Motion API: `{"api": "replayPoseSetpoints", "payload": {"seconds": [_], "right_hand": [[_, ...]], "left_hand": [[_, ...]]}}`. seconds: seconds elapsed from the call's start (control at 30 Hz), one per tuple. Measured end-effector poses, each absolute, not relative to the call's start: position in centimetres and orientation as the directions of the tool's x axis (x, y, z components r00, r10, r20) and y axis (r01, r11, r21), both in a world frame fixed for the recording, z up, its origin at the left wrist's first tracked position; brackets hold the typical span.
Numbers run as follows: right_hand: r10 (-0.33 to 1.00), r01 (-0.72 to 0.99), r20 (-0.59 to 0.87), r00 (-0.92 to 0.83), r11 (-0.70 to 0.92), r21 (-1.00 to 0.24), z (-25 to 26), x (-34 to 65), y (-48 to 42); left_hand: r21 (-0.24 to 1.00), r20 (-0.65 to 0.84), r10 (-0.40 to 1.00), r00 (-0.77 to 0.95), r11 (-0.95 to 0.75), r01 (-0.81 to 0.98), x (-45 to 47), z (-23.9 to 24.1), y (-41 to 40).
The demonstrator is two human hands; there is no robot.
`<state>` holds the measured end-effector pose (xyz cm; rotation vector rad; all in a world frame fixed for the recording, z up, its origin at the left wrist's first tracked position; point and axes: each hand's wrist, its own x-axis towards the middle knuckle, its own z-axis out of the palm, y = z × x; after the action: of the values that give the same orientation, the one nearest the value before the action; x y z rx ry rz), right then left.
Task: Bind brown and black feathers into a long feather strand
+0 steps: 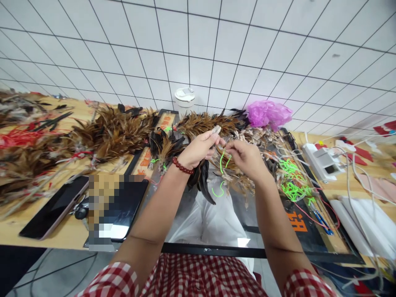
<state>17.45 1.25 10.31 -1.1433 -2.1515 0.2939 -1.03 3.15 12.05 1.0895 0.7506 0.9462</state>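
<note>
Head cam, looking down at both hands held up over the surface (69, 233). Main thing is a small bunch of feathers (202, 181). The left hand (198, 150) has its grip wrapped tight around the bunch near the pale quill ends, which poke out above the fist, while the dark tips hang down below the wrist. The right hand (247, 159) is just beside it, grip pinching a bright green cord (221, 161) between thumb and fingertips. The cord dangles between the two hands, close to the bunch; can't tell if it actually touches.

There's a red bead bracelet (182, 166) on the left wrist, and red-and-white checked sleeves show at the bottom edge. Behind the hands a long heap of brown feathers (111, 132) is spread across the surface, with a tangle of more green cords (292, 187) off to the right. Further back by the tiled wall sit a white lidded cup (185, 99) and a crumpled pink plastic bag (269, 113). A dark phone (54, 208) lies flat at the left and a white power strip (321, 163) at the right.
</note>
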Motion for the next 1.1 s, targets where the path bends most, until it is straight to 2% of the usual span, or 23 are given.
{"api": "replayPoseSetpoints", "payload": {"seconds": [0.13,0.27,0.37,0.43,0.5,0.6,0.73,0.8,0.9,1.1], "right_hand": [[0.786,0.639,0.545,-0.291,0.584,-0.5,10.1,17.5,1.4],[0.845,0.539,0.506,-0.171,0.51,-0.67,10.1,17.5,1.4],[0.916,0.303,0.388,-0.101,0.4,-0.865,9.8,17.5,1.7],[0.951,0.116,0.293,-0.104,0.304,-0.946,9.7,17.5,2.0],[0.969,-0.021,0.216,-0.118,0.215,-0.976,9.8,17.4,2.1],[0.971,-0.127,0.156,-0.183,0.133,-0.983,9.9,17.2,2.0],[0.957,-0.137,0.253,-0.144,0.234,-0.963,9.9,17.1,1.9],[0.949,-0.099,0.309,-0.069,0.301,-0.948,9.8,17.0,2.0],[0.947,-0.036,0.32,-0.007,0.32,-0.947,9.8,17.0,2.2],[0.93,0.048,0.363,0.056,0.36,-0.932,9.7,16.8,2.1]], "left_hand": [[0.974,-0.044,0.864,0.502,0.148,-0.17,-0.6,11.2,3.3],[0.999,-0.033,0.879,0.475,0.038,-0.001,0.2,10.4,3.3],[1.0,-0.014,0.898,0.439,0.006,0.018,0.6,10.3,3.1],[0.998,-0.04,0.885,0.464,0.06,-0.028,0.7,10.5,3.0],[0.986,-0.084,0.847,0.526,0.147,-0.079,0.6,10.8,2.8],[0.956,-0.113,0.748,0.654,0.261,-0.134,0.4,11.1,2.7],[0.923,-0.101,0.662,0.743,0.341,-0.179,0.7,10.8,2.5],[0.914,-0.094,0.685,0.722,0.347,-0.211,1.2,10.5,2.4],[0.898,-0.105,0.743,0.661,0.356,-0.257,1.6,10.4,2.4],[0.677,-0.155,0.65,0.744,0.618,-0.399,1.4,10.8,2.9]]}}
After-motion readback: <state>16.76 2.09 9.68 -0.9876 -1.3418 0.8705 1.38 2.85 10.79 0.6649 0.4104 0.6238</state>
